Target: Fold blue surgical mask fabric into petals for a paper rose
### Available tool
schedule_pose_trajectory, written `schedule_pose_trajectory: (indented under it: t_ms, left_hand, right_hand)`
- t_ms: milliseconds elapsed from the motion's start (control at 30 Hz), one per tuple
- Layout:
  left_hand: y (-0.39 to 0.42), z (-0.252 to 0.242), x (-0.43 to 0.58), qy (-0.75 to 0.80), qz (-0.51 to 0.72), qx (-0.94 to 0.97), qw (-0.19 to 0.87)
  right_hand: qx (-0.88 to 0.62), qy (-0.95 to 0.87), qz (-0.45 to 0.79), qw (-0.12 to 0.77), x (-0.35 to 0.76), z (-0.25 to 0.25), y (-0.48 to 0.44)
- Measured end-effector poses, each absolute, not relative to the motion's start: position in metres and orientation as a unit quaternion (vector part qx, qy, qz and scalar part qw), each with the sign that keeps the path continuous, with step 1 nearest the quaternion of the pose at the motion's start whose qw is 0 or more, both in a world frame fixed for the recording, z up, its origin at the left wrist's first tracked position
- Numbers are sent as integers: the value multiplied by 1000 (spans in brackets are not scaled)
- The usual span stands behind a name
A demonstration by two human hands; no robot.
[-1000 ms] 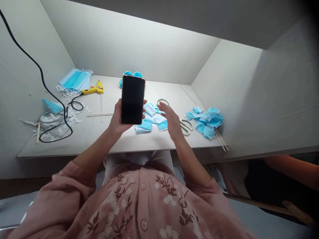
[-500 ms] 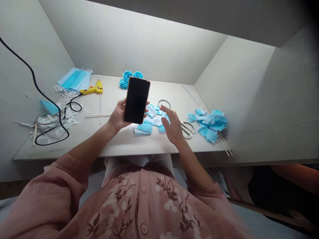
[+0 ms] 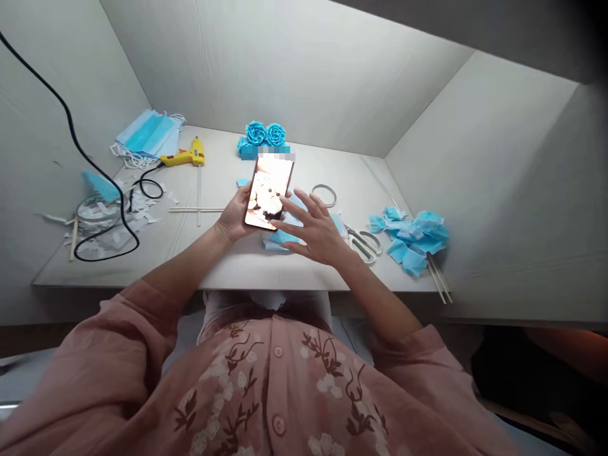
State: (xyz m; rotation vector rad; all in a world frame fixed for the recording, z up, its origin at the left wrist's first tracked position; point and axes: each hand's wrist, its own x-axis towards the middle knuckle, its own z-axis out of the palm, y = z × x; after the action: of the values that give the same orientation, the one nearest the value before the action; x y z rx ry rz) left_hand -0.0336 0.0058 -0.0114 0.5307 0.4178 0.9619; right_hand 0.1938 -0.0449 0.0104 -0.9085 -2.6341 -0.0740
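My left hand (image 3: 234,214) is wrapped round a smartphone (image 3: 268,193), held tilted above the table. Its screen is lit and shows a bright picture. My right hand (image 3: 316,231) is spread open at the phone's right side, with fingertips over or against the lower screen; whether they touch it I cannot tell. Beneath the hands lie cut blue mask pieces (image 3: 280,239), partly hidden. Scissors (image 3: 363,244) with white and grey handles rest just right of my right hand. Blue fabric roses (image 3: 265,134) sit behind the phone.
A yellow glue gun (image 3: 185,155) and stacked face masks (image 3: 149,134) lie back left. White scraps (image 3: 128,221) are below a hanging black cable (image 3: 71,123). Blue pieces on sticks (image 3: 413,234) lie right, a tape ring (image 3: 324,195) mid-table. Walls (image 3: 498,158) enclose the table. Part of another person shows lower right.
The phone's screen has gone from dark to lit. My right hand has moved left to the phone and spread its fingers. The camera view has shifted slightly.
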Motion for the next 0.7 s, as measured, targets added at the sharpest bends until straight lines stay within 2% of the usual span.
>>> schedule_pose_trajectory:
  t_ms: [100,333,700]
  left_hand:
    - [4,-10,-32,202,454,248,832]
    - [2,-10,-35,163,428,253,852]
    - [3,-11,-38,183,459,225,840]
  right_hand:
    - [-314,-935,-31,162,192,19,-22]
    - [-467,-795,-101,373,205,29,30]
    - [-431,-751,-43,498,195,-13,-11]
